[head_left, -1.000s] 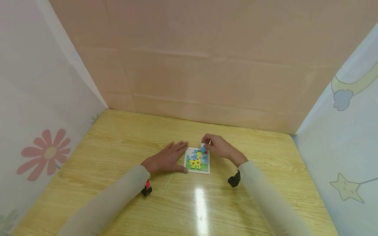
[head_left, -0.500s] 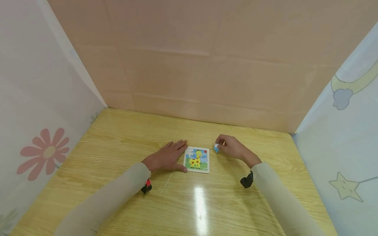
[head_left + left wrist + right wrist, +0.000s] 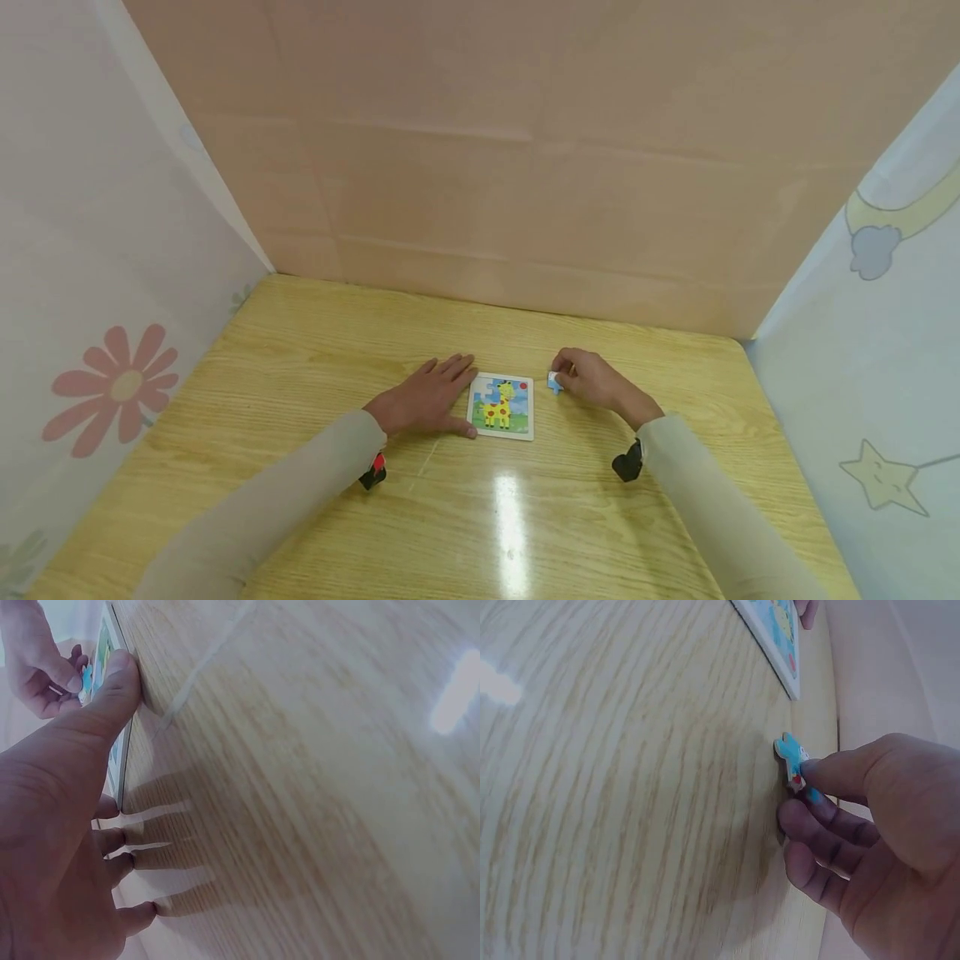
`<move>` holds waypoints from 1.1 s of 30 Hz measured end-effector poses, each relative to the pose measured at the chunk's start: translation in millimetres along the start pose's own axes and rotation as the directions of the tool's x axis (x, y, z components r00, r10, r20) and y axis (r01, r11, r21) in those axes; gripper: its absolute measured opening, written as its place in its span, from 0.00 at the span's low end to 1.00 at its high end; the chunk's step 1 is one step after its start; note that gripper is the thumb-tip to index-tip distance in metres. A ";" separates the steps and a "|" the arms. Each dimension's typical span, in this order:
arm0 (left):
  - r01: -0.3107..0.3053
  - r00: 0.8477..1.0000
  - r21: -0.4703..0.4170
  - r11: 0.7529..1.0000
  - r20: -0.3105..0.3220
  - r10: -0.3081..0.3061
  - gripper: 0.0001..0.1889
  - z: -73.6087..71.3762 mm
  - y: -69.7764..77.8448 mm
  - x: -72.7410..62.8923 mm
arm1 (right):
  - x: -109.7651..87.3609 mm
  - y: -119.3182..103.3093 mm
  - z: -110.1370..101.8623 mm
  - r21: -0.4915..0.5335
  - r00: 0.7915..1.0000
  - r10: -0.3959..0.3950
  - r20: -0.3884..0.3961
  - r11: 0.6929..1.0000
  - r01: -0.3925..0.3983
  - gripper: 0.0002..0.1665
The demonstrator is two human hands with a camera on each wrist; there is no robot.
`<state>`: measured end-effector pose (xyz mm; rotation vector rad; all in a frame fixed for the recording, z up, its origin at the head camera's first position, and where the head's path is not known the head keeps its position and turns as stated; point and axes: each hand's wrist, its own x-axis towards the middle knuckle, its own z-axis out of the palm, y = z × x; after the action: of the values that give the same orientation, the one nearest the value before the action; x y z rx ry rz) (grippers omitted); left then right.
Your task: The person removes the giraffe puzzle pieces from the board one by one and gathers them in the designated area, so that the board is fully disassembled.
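Observation:
A small square giraffe puzzle (image 3: 501, 417) in a white frame lies on the wooden table, with a pale gap at its upper left. My left hand (image 3: 423, 402) lies spread along the frame's left side, its thumb on the lower left corner and its fingertips by the upper left one. To the right of the frame, my right hand (image 3: 596, 381) pinches a blue and white puzzle piece (image 3: 791, 759) between thumb and fingers. In the right wrist view the piece is tilted just over the table, with a red spot on it; the fingers hide part of it.
The wooden table (image 3: 420, 525) reaches to a brown paper-like backdrop (image 3: 525, 208) behind. White patterned panels stand at the left (image 3: 112, 250) and right (image 3: 885, 375). A bright light reflection lies in front of the puzzle.
My right hand has moved from the puzzle's upper right corner out to the right, still pinching the piece, then slightly down toward the table. My left hand has stayed in place.

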<state>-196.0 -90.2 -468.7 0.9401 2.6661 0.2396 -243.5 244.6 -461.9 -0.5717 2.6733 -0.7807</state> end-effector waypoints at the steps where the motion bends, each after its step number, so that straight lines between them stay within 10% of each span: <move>1: 0.000 1.000 0.001 1.000 0.001 0.000 0.57 0.0 -0.2 0.1 | 0.7 0.6 1.0 -0.006 1.000 -0.005 -0.005 1.000 0.005 0.06; 17: 0.017 1.000 0.016 1.000 0.007 -0.017 0.57 0.8 -1.2 2.4 | 12.0 -12.7 11.9 -0.031 0.997 -0.066 -0.027 0.997 0.065 0.09; 33: 0.014 1.000 0.008 1.000 0.013 -0.015 0.56 0.5 -2.1 1.9 | 29.4 -62.6 40.1 -0.086 0.975 -0.179 0.134 0.978 0.191 0.11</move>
<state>-198.5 -90.5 -470.1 0.9211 2.6627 0.2189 -235.8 165.0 -464.0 -0.8757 2.5788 -0.6395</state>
